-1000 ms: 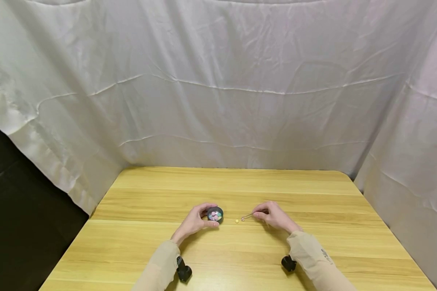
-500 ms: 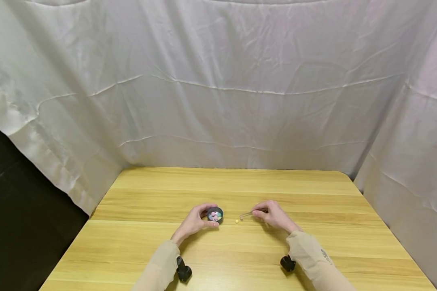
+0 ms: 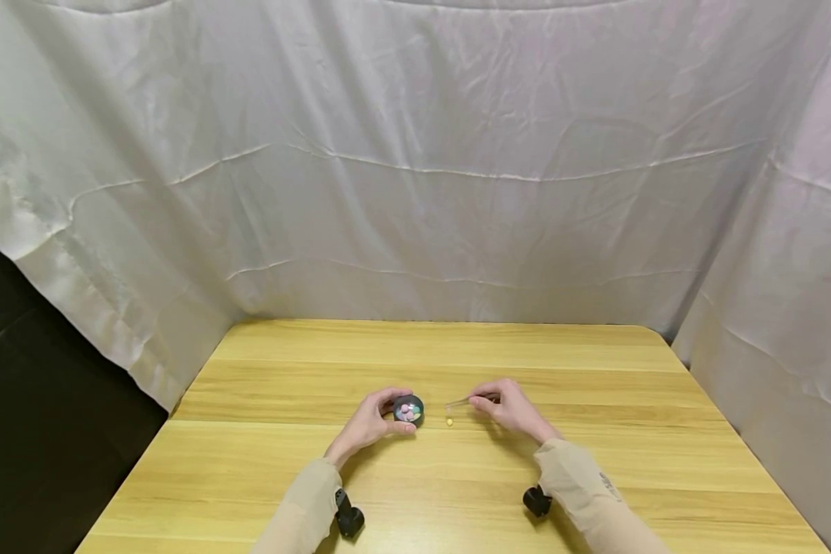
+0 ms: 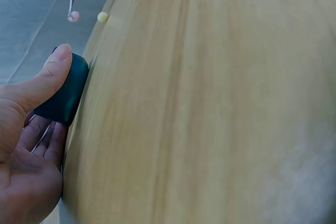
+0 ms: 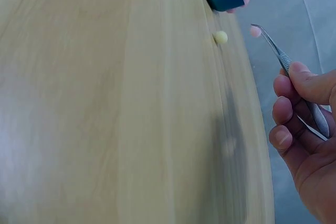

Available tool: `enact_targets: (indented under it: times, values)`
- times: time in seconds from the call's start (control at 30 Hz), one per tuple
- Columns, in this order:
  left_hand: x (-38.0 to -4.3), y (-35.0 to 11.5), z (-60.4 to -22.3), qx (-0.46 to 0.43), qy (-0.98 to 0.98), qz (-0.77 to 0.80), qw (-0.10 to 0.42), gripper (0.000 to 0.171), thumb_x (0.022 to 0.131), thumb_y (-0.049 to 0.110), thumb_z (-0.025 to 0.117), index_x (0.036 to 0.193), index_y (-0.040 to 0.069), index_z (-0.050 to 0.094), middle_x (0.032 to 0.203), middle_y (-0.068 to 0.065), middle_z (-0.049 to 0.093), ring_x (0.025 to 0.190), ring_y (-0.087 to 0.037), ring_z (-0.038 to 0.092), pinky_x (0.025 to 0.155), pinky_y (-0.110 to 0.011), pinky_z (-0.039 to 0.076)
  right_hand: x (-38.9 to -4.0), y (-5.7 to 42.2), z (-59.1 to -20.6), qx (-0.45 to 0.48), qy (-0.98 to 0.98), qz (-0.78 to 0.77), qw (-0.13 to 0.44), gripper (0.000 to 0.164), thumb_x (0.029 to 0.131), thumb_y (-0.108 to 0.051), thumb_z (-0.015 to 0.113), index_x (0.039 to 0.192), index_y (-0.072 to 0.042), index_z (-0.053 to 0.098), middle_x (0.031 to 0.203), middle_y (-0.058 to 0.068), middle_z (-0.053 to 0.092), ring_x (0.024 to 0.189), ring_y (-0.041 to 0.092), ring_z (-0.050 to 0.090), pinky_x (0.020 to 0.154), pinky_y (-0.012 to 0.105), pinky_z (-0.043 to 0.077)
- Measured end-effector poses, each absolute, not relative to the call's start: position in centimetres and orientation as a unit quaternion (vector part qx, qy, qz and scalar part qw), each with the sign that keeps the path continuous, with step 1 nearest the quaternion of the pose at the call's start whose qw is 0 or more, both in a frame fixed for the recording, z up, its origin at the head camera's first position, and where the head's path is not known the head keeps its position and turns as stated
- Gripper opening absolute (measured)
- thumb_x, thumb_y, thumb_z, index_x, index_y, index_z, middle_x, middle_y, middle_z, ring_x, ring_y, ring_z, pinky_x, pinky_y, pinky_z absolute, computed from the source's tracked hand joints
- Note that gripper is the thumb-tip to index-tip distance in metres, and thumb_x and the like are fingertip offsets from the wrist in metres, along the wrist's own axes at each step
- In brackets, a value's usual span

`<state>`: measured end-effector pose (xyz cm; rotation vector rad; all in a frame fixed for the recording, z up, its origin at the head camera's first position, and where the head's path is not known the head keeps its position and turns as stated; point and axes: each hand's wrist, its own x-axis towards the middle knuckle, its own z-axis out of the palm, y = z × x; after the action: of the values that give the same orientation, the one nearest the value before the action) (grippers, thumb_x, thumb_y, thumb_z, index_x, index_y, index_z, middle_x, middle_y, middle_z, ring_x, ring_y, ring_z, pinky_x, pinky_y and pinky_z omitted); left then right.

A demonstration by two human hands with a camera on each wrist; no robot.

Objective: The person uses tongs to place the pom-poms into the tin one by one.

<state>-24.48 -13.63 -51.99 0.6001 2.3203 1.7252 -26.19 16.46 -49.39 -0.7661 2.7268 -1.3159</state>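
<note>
My left hand (image 3: 372, 419) grips a small dark round dish (image 3: 418, 400) by its sides, thumb at the near side. Several pink, green and yellow balls (image 3: 406, 409) lie in the dish. My right hand (image 3: 512, 408) pinches bent-tip tweezers (image 5: 284, 59) between thumb and fingers. At the tweezers' tips a small pink ball (image 5: 255, 31) is held, raised above the table in both wrist views. A yellow ball (image 3: 449, 422) rests on the table between the dish and the right hand, just below the tweezers in the head view.
The wooden table (image 3: 305, 354) spans the area under both arms. A pale curtain (image 3: 415, 215) hangs behind it and along its sides. A black wrist camera (image 3: 349, 517) is on the left sleeve, another black camera (image 3: 537, 502) on the right.
My right hand has moved left, and the tweezers with the pink ball have risen from the table toward the dish. The left hand, dish and yellow ball have stayed in place.
</note>
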Motion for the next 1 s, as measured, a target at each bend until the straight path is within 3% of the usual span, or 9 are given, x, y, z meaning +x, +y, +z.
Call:
enact_targets:
  times: [0.13, 0.23, 0.57, 0.77, 1.0]
  values:
    - [-24.5, -13.6, -52.0, 0.201, 0.782, 0.582, 0.094, 0.063, 0.083, 0.009, 0.082, 0.138, -0.004, 0.055, 0.133, -0.026, 0.061, 0.121, -0.041, 0.061, 0.104, -0.051, 0.051, -26.1, 15.8, -49.1, -0.236, 0.869, -0.435, 0.016, 0.018, 0.097, -0.014, 0.067, 0.103, -0.001, 0.077, 0.09, 0.018, 0.076, 0.074, 0.024, 0.068, 0.061, 0.019, 0.052]
    - [-24.6, -13.7, -52.1, 0.204, 0.782, 0.581, 0.093, 0.063, 0.083, 0.009, 0.082, 0.138, -0.004, 0.055, 0.133, -0.026, 0.061, 0.12, -0.041, 0.061, 0.104, -0.051, 0.051, -26.1, 15.3, -48.9, -0.232, 0.867, -0.441, 0.014, 0.018, 0.097, -0.014, 0.067, 0.103, -0.001, 0.077, 0.089, 0.018, 0.076, 0.074, 0.028, 0.068, 0.06, 0.019, 0.052]
    - [-24.6, -13.7, -52.2, 0.207, 0.785, 0.577, 0.087, 0.062, 0.083, 0.01, 0.082, 0.137, -0.004, 0.055, 0.134, -0.026, 0.061, 0.12, -0.04, 0.062, 0.102, -0.048, 0.053, -26.3, 13.6, -48.8, -0.244, 0.859, -0.451, 0.009, 0.018, 0.097, -0.015, 0.066, 0.102, -0.001, 0.077, 0.084, 0.018, 0.074, 0.067, 0.024, 0.064, 0.055, 0.02, 0.05]
    - [-24.6, -13.6, -52.2, 0.206, 0.784, 0.579, 0.087, 0.063, 0.083, 0.009, 0.082, 0.138, -0.005, 0.054, 0.135, -0.026, 0.061, 0.121, -0.04, 0.062, 0.103, -0.049, 0.052, -26.3, 12.8, -48.6, -0.249, 0.854, -0.457, 0.006, 0.019, 0.097, -0.015, 0.066, 0.103, 0.0, 0.077, 0.084, 0.019, 0.074, 0.07, 0.03, 0.066, 0.058, 0.02, 0.052]
    - [-24.5, -13.6, -52.1, 0.204, 0.782, 0.583, 0.089, 0.063, 0.083, 0.008, 0.082, 0.138, -0.005, 0.055, 0.135, -0.026, 0.061, 0.121, -0.04, 0.061, 0.104, -0.049, 0.051, -26.4, 12.0, -48.6, -0.246, 0.856, -0.455, 0.015, 0.018, 0.097, -0.015, 0.066, 0.102, -0.001, 0.077, 0.085, 0.017, 0.074, 0.073, 0.024, 0.066, 0.06, 0.02, 0.052]
